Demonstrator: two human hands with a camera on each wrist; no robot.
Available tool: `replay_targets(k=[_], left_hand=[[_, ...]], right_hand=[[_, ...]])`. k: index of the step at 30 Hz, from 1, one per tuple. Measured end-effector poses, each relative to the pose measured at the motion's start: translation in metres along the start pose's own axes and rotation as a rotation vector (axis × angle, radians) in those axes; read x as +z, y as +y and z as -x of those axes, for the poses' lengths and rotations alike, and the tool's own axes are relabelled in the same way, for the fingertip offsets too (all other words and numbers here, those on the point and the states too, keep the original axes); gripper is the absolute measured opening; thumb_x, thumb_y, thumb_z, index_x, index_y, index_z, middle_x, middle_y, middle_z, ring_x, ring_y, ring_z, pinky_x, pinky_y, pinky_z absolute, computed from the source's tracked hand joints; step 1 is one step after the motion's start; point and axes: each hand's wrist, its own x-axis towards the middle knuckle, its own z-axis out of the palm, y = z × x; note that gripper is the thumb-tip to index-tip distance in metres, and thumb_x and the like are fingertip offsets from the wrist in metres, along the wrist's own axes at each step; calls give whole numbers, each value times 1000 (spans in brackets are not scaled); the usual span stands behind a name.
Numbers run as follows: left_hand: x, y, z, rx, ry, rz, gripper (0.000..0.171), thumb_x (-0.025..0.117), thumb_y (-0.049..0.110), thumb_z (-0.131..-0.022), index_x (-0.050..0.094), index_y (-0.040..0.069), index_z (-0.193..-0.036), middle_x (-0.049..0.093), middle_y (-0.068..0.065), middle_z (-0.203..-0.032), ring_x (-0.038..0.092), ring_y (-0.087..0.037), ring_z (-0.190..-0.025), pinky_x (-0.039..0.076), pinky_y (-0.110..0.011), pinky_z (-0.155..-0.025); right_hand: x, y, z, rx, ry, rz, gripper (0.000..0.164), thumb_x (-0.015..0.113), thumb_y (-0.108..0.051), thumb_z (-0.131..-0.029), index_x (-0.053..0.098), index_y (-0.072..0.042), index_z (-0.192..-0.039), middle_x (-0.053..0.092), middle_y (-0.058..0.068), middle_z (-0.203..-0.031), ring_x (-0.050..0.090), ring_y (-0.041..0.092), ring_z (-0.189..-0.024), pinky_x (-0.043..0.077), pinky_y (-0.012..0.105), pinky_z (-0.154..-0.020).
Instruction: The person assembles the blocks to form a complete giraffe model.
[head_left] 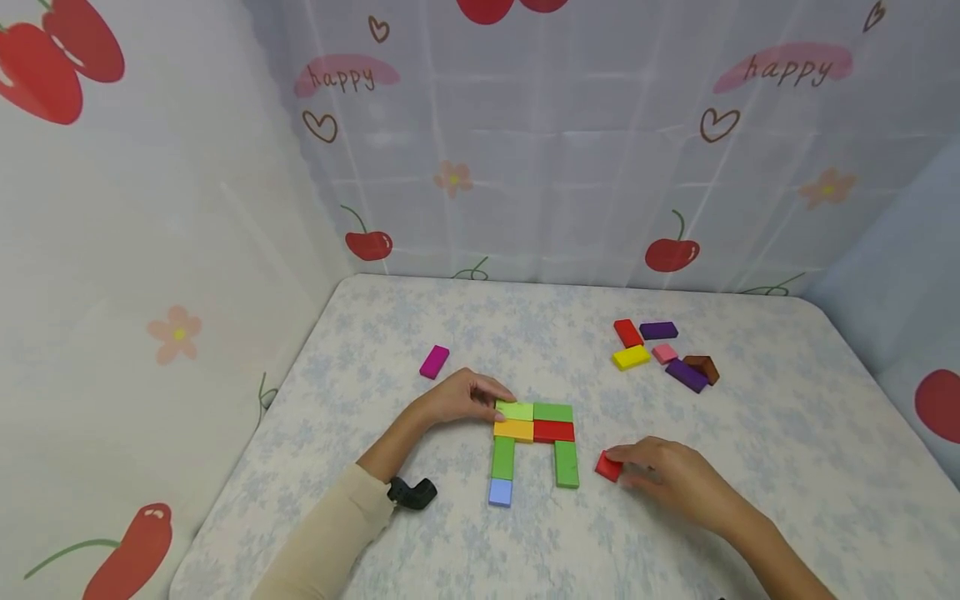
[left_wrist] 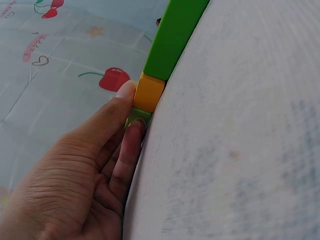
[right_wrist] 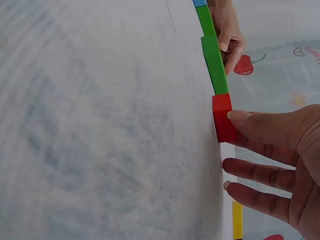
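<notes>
A flat layout of blocks lies in front of me on the table. Its far row is a light green block beside a green block; nearer me come an orange block and a red block. Two green blocks extend toward me, the left one ending in a blue block. My left hand grips the light green block's left end, its thumb touching the orange block. To the right, my right hand pinches a small red block between thumb and finger.
A magenta block lies at the back left. At the back right is a loose group with a red block, a yellow block, a pink block, purple blocks and a brown piece. Printed curtains stand behind the table.
</notes>
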Motion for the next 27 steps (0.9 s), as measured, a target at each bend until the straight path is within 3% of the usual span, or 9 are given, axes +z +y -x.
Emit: replay_targets(k=[3, 9, 16, 23, 27], left_hand=[[0, -1, 0, 4, 1, 2, 32, 84, 16, -86, 79, 19, -117, 73, 9, -113, 65, -15, -83, 54, -30, -74], [-1, -1, 1, 2, -4, 13, 32, 84, 17, -86, 79, 18, -118, 73, 7, -114, 65, -16, -84, 54, -30, -74], [-1, 2, 1, -14, -4, 19, 32, 83, 15, -87, 78, 15, -118, 73, 6, -114, 65, -16, -84, 54, -29, -74], [0, 3, -1, -9, -3, 8, 32, 83, 15, -87, 78, 15, -118, 74, 5, -114, 64, -14, -83, 53, -28, -73], [0, 2, 1, -9, -6, 11, 32, 83, 15, -86, 78, 16, -118, 73, 6, -114, 65, -15, -83, 53, -28, -73]], right_hand=[[-1, -3, 1, -24, -18, 0, 40, 84, -18, -84, 76, -23, -122, 72, -15, -110, 67, 10, -102, 57, 37, -85], [0, -11, 1, 8, 35, -51, 36, 83, -16, -85, 75, -13, -120, 74, -9, -107, 66, 7, -91, 57, 30, -76], [5, -19, -6, 12, 8, -5, 35, 85, -21, -82, 77, -13, -115, 66, -14, -95, 53, -1, -75, 49, 22, -63], [5, -24, -5, 3, -68, -64, 37, 84, -15, -83, 76, -18, -119, 61, -16, -97, 51, -1, -78, 50, 22, -67], [6, -22, -3, -16, -49, -133, 35, 82, -17, -86, 75, -15, -120, 63, -16, -98, 53, -1, -79, 52, 23, -69]])
